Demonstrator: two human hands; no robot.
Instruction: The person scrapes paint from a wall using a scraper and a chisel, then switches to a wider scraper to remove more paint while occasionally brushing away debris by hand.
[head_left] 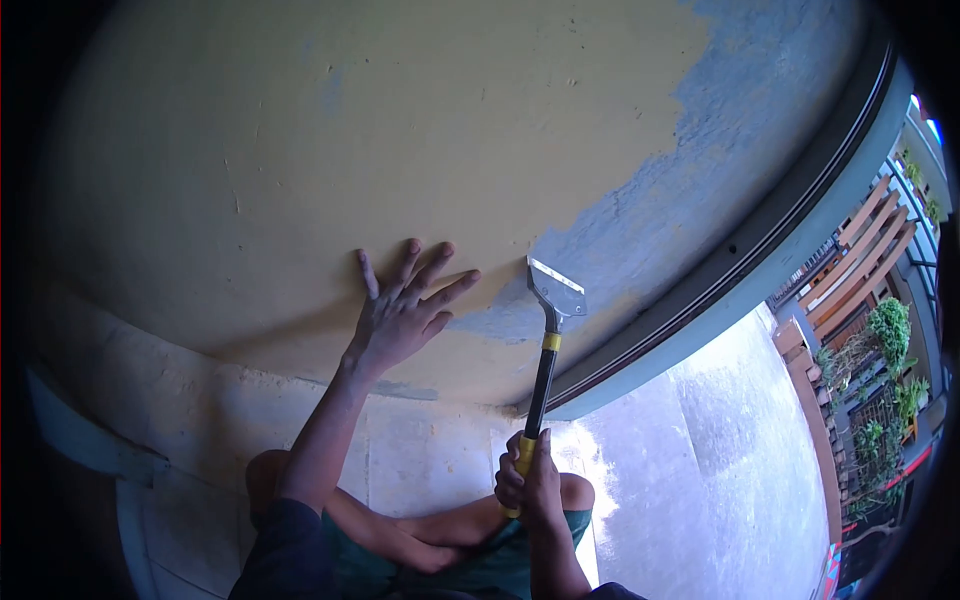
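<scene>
My left hand (pixel 398 318) lies with its fingers spread against the yellowish painted wall (pixel 330 180). In my right hand (pixel 528 474) is a long-handled scraper (pixel 544 385), its black and yellow handle wrapped by my fingers. The wide metal blade of the scraper points up at the wall, right at the border of a bare bluish-grey patch (pixel 610 235) where the yellow paint is gone. That patch runs up along the right side of the wall. Small chips and cracks mark the paint above my left hand.
A dark door or window frame (pixel 735 250) edges the wall on the right. My crossed legs (pixel 420 535) rest on the tiled floor (pixel 690 480). Beyond the opening are green plants (pixel 890 330) and wooden slats (pixel 862 255). A pale blue frame (pixel 90 430) stands at the left.
</scene>
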